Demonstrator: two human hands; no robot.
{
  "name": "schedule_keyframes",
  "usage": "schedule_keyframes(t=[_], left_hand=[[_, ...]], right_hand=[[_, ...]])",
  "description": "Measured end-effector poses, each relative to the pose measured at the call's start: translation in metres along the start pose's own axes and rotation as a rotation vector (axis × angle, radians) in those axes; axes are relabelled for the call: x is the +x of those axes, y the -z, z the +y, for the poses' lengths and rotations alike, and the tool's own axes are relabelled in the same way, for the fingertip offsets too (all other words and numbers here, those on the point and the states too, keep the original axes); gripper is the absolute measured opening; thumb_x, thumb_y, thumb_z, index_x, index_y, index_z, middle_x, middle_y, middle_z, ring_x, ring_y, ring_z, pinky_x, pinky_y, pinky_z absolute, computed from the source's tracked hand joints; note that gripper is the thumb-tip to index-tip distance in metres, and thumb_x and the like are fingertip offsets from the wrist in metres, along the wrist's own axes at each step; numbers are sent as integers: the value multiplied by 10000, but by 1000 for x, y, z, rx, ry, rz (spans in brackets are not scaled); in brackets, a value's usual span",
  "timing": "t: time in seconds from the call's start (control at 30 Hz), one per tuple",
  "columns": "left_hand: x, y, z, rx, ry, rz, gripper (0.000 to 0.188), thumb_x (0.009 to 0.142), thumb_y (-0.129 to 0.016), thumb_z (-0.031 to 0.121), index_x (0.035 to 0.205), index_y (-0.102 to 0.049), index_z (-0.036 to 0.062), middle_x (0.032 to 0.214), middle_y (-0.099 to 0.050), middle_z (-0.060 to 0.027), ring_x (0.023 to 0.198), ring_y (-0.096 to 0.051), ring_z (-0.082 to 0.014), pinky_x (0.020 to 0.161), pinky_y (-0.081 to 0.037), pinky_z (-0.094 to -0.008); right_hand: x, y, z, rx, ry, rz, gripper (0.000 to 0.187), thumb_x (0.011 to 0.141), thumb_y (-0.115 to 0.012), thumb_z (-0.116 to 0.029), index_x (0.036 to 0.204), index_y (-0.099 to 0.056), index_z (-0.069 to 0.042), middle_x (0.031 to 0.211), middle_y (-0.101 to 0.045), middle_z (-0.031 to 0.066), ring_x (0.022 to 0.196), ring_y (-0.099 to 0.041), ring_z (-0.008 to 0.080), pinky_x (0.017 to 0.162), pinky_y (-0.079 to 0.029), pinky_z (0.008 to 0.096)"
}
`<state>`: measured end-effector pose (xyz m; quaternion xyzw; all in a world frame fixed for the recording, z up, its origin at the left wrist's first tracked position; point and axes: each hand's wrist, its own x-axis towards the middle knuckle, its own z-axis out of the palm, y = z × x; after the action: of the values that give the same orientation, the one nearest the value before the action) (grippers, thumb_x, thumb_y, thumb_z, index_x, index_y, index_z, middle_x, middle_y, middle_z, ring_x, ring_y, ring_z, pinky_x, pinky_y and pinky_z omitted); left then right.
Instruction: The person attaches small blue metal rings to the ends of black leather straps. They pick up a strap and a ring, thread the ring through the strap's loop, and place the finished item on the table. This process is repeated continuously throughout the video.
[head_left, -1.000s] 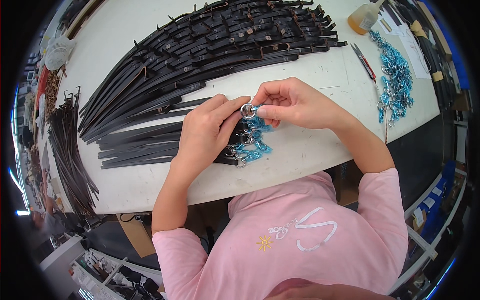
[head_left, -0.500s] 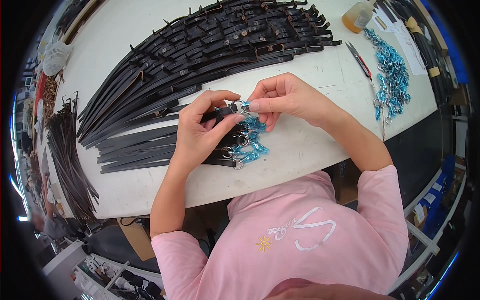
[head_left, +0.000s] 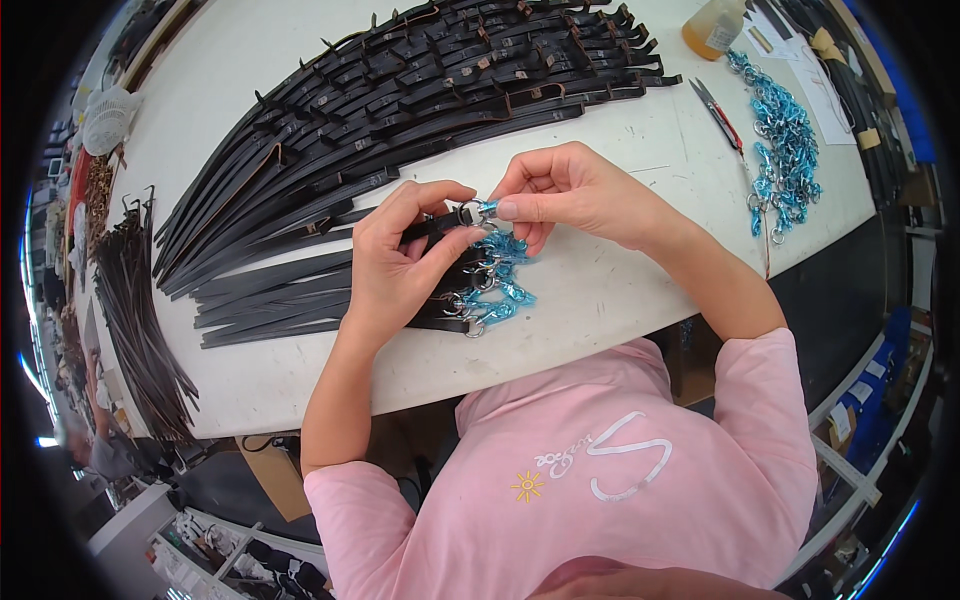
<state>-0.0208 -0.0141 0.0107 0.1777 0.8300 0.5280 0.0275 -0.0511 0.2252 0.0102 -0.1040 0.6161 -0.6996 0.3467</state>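
Between finger and thumb, my left hand (head_left: 398,250) grips the end of a black strap (head_left: 418,231), close to its metal ring. The right hand (head_left: 562,195) pinches a snap hook (head_left: 488,209) wrapped in blue film, which meets that ring. Exactly how hook and ring are joined is too small to make out. Just below my hands, several black straps (head_left: 275,290) lie side by side, their right ends fitted with rings and blue-wrapped snap hooks (head_left: 512,295). Beyond them spreads a large fan of black straps with bent, looped ends (head_left: 400,95).
At the right lie scissors with red handles (head_left: 722,118) and a heap of blue-wrapped snap hooks (head_left: 785,135). A bottle of amber liquid (head_left: 714,30) stands at the far right. Thin dark straps (head_left: 145,320) hang over the table's left edge. Paper sheets (head_left: 822,95) lie near the right edge.
Both hands have shifted very slightly left, keeping their holds on the strap and the snap hook. Otherwise the table looks the same.
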Motion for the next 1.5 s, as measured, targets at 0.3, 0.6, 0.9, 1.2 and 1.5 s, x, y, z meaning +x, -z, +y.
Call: schedule_keyframes(t=[0.3, 0.6, 0.9, 1.2, 1.5], left_hand=[[0, -2, -1, 2, -18, 18, 305, 789, -826, -6, 1072, -716, 24, 949, -661, 12, 809, -524, -50, 603, -377, -176], [0, -2, -1, 51, -68, 50, 307, 776, -850, 73, 1062, -737, 69, 851, -665, -20, 731, -562, -78, 517, -371, -225], [-4, -7, 15, 126, -208, 59, 351, 737, -881, 102, 1065, -759, 99, 897, -599, -24, 742, -576, -105, 516, -406, -246], [-7, -11, 16, 113, -172, 1, 349, 731, -892, 134, 1044, -748, 72, 970, -594, -38, 731, -585, -134, 527, -448, -259], [-2, 2, -4, 234, -191, -26, 229, 793, -834, 65, 1003, -747, 45, 778, -609, -23, 638, -535, -117, 511, -367, -257]], right_hand=[[1, 0, 1, -6, -23, 2, 234, 972, -712, -216, 1039, -700, 9, 841, -699, 51, 744, -680, 100, 677, -589, 248], [1, 2, 3, -12, -29, -22, 231, 981, -700, -209, 1066, -693, 6, 867, -705, 46, 764, -683, 97, 703, -586, 246], [-2, -5, -4, 21, -34, -127, 316, 964, -718, -311, 1103, -718, -27, 952, -714, 23, 922, -644, 101, 862, -513, 268], [6, -10, -7, -103, -106, -174, 288, 944, -741, -290, 1054, -745, -23, 916, -709, 16, 869, -637, 89, 834, -503, 254], [6, 1, 1, -117, -109, -81, 250, 963, -719, -227, 1052, -719, 7, 886, -700, 37, 790, -672, 104, 769, -560, 246]])
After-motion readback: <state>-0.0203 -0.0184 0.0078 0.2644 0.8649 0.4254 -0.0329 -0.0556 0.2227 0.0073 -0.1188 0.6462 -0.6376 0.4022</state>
